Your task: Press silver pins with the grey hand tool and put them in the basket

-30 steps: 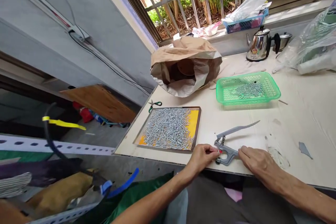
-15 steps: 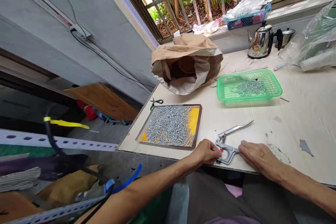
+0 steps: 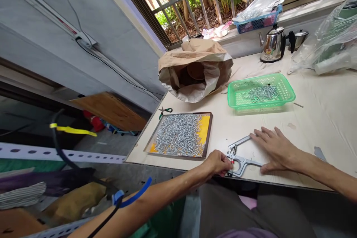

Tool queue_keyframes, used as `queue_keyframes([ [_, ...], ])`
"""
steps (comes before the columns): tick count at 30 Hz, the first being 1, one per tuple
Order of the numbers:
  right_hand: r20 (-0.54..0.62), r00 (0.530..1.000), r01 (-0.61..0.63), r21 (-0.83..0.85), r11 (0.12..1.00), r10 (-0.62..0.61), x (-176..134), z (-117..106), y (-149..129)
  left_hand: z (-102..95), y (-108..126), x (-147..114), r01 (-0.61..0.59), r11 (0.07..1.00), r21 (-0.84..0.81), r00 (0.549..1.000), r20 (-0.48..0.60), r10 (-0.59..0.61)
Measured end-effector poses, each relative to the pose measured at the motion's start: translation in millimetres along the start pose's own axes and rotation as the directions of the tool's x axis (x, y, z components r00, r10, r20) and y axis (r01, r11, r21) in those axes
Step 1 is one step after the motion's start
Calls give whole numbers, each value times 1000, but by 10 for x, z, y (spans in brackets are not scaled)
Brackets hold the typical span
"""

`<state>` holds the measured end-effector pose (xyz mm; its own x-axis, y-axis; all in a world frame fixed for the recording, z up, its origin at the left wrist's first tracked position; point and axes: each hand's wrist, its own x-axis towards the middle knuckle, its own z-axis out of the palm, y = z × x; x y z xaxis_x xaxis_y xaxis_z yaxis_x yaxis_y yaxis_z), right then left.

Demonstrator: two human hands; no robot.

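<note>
Near the table's front edge lies a grey metal hand press pliers (image 3: 240,165), with a spring, a red part by its jaw and two handles spread apart. My left hand (image 3: 217,163) is pinched at the jaw end; whatever sits between the fingertips is too small to make out. Over the handle ends my right hand (image 3: 279,150) is spread open, fingertips by the upper handle and thumb by the lower one. Left of the pliers, a shallow tray (image 3: 209,126) with a yellow bottom holds many small silvery metal pieces (image 3: 178,134). A green basket (image 3: 234,101) behind holds more metal pieces (image 3: 263,93).
A crumpled brown paper bag (image 3: 195,67) stands at the back, with green-handled scissors (image 3: 166,110) by the table's left edge. A steel kettle (image 3: 272,46) and a clear plastic bag (image 3: 329,41) are at the back right. A blue basket (image 3: 258,23) sits on the sill.
My right hand has opened and shifted up from the lower handle, spreading across both handles. My left hand stays at the jaw. The whole view has shifted slightly.
</note>
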<state>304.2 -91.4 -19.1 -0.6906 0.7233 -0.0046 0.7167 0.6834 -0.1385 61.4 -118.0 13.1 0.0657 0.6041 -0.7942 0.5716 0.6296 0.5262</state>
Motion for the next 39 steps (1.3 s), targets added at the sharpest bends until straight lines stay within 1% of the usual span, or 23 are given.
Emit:
queue_keyframes([
  [4,4,1000,-26,-14,1000,26,-16,-91,-114,3,-20,21,-11,1000,2,1000,2,11],
  [8,-26,999,-33,-4,999,32,-31,-142,-165,-5,-43,24,4,1000,18,1000,21,-5],
  [10,-38,998,-40,4,999,40,-44,-142,-177,2,-57,-22,15,996,87,1000,11,-16],
  [11,-43,998,-41,11,999,42,-51,-140,-186,13,-64,-58,-8,987,157,1000,-25,12],
  [12,-46,998,-40,21,999,41,-59,-137,-197,31,-69,-96,-63,966,252,993,-84,87],
  [13,-47,998,-35,36,999,36,-69,-134,-211,56,-70,-132,-142,920,365,967,-148,208],
  [14,-46,998,-28,54,998,30,-78,-131,-227,89,-66,-159,-231,844,483,914,-190,358],
  [15,-47,999,-24,72,997,27,-89,-128,-245,128,-53,-171,-320,742,589,839,-187,511],
  [16,-50,998,-24,89,996,28,-101,-124,-263,171,-32,-166,-401,627,668,757,-143,637],
  [17,-58,998,-26,105,994,33,-113,-120,-279,215,-1,-141,-468,514,719,687,-70,723],
  [18,-69,997,-32,120,992,41,-127,-116,-293,255,37,-101,-521,413,747,637,18,771],
  [19,-82,995,-40,134,990,51,-141,-114,-302,290,82,-50,-561,328,760,599,99,794],
  [20,-92,994,-51,144,988,65,-155,-114,-308,316,130,6,-587,259,767,573,168,802],
  [21,-98,992,-67,149,987,82,-170,-119,-310,334,178,60,-599,205,774,560,222,799],
  [23,-81,990,-105,140,984,118,-200,-144,-306,346,261,145,-598,135,790,561,292,775],
  [24,-67,988,-127,127,984,136,-214,-161,-303,346,294,172,-591,113,799,565,310,765],
  [27,-41,985,-162,93,982,166,-241,-210,-289,361,347,213,-577,69,813,560,333,758],
  [29,-54,986,-153,99,983,159,-241,-216,-272,399,356,237,-573,72,817,554,321,768],
  [32,-98,987,-118,118,986,130,-211,-170,-232,472,367,302,-540,123,833,562,247,789],
  [35,-149,983,-93,90,992,106,-161,-97,-185,506,404,382,-498,165,851,561,172,810],
  [37,-166,981,-96,52,994,104,-129,-61,-141,507,421,421,-476,170,863,551,142,822],
  [39,-167,979,-111,26,994,114,-106,-45,-67,522,400,437,-459,169,872,519,109,848],
])
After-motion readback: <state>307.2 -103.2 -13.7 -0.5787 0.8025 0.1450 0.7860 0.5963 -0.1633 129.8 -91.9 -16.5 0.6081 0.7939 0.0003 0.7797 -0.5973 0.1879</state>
